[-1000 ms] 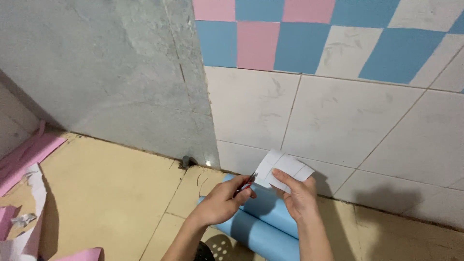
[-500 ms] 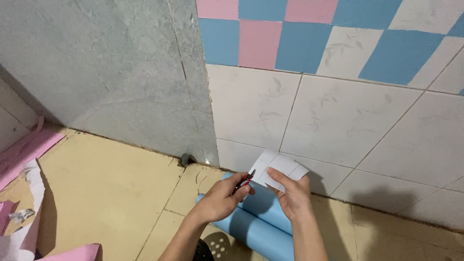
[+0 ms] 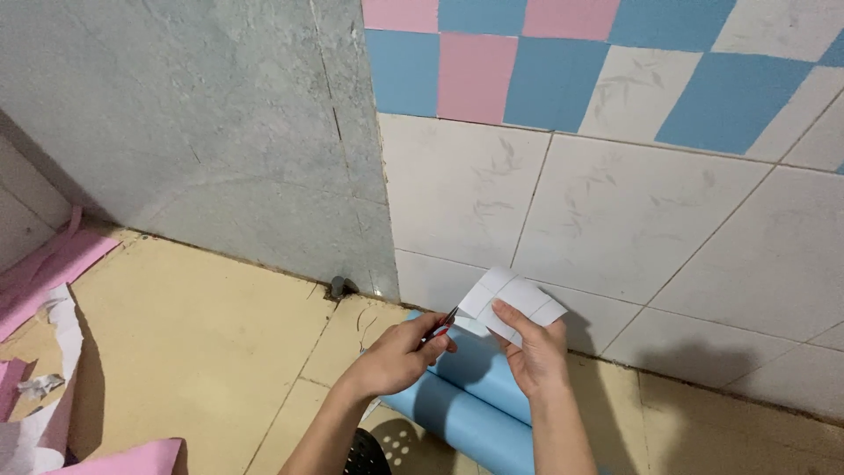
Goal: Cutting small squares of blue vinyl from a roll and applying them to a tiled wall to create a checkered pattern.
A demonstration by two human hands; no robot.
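Between both hands, cut barely begun: left hand (image 3: 400, 356) grips scissors (image 3: 442, 324) at the sheet (image 3: 514, 303) edge; right hand (image 3: 538, 352) fingers pinch sheet.

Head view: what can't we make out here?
- Tool in the left hand: only a red-and-dark tip shows; the fingers hide the rest, so its kind is unclear.
- Paper piece in the right hand: its lower edge is behind the fingers; where the tool meets it is too small to tell.
- Blue roll: the forearms cover part, the bottom edge cuts it off.
- Pink sheets: cut by the left edge.
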